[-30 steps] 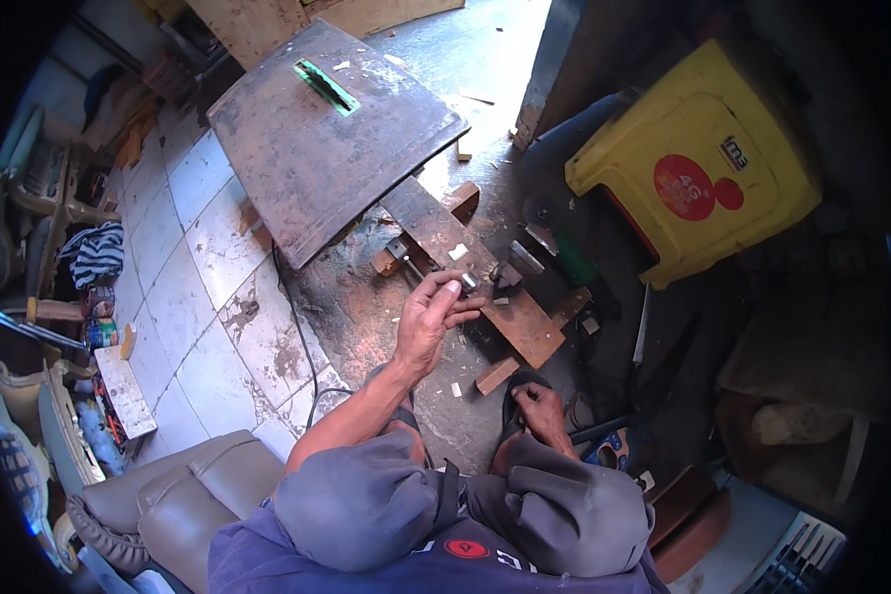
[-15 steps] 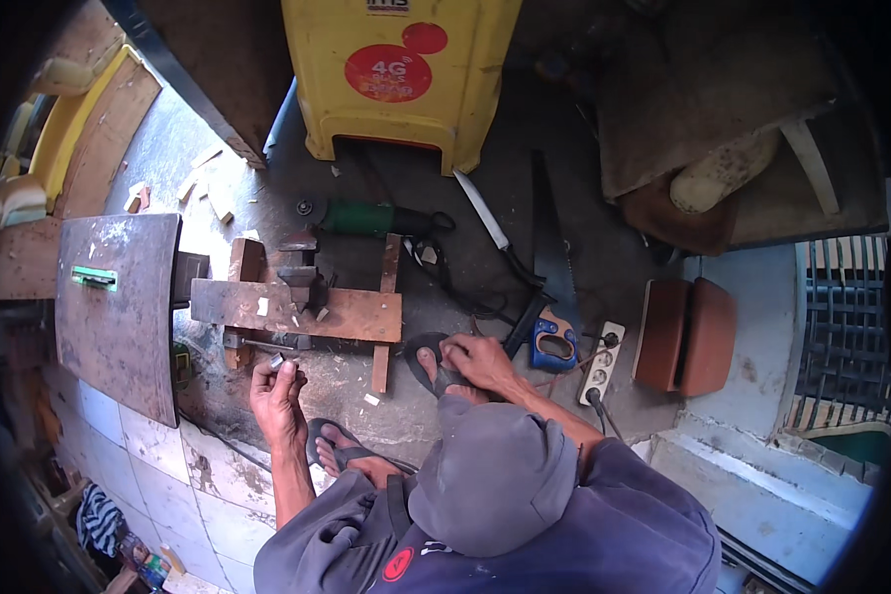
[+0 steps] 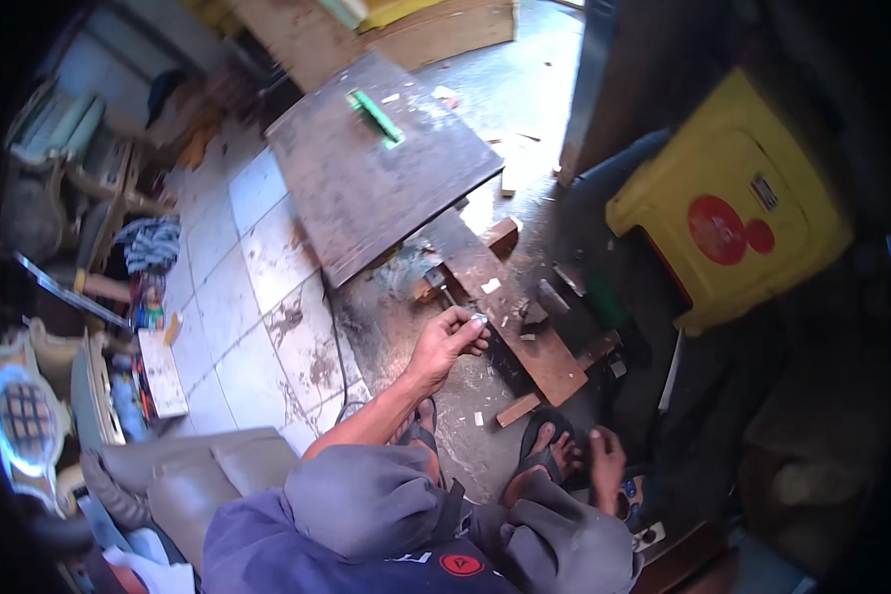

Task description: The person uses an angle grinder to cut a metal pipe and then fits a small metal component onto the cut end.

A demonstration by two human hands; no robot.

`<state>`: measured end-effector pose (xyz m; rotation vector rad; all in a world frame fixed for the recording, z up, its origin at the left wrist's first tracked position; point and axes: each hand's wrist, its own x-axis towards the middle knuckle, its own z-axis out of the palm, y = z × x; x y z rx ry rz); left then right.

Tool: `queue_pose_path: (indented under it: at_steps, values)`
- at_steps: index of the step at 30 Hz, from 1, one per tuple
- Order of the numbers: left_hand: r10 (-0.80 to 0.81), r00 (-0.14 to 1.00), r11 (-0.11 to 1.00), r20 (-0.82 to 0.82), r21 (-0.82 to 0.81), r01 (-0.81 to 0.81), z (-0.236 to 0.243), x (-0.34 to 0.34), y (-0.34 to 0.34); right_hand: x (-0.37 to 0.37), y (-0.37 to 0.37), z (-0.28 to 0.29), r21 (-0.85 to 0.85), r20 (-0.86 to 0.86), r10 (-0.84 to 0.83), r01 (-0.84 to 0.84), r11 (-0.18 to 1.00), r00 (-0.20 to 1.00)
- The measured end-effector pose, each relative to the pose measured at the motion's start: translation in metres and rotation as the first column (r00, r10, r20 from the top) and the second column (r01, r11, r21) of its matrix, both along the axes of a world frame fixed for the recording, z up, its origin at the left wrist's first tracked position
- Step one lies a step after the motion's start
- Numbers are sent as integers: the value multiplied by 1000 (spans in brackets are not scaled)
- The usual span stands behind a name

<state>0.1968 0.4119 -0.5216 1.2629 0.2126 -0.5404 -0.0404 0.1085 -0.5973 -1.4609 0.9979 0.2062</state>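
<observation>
My left hand [image 3: 447, 346] is closed in a pinch on a small silvery metal piece [image 3: 479, 319]. It is over the near side of a low wooden work bench [image 3: 549, 366], where wood chips and a metal vise-like fitting [image 3: 552, 297] sit. Low by my right sandalled foot is my right hand [image 3: 607, 463]; shade and blur hide whether its fingers grip anything. Just below that hand, the blue-and-tan saw handle [image 3: 632, 490] is partly visible.
A dark board [image 3: 366, 178] with a green strip stands beyond the bench. At right are a yellow plastic stool [image 3: 762, 198] and a dim green power tool [image 3: 604, 297]. Several tools and chair frames crowd the left; a grey cushioned seat [image 3: 203, 475] is near me.
My view has swung left, so the bench and stool appear farther right and turned. The left hand still pinches the metal piece; the right hand has moved off the foot's strap.
</observation>
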Motion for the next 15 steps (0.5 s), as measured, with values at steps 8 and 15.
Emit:
queue_pose_path:
  at_steps: [8,15]
  values:
    - [11,991,995,-131,99,2,-21,-48,37,74,49,4,-66,205,320,-313,947,925]
    - [155,958,986,-241,94,-136,-24,-64,69,98,22,10,1,296,77,-81,997,952]
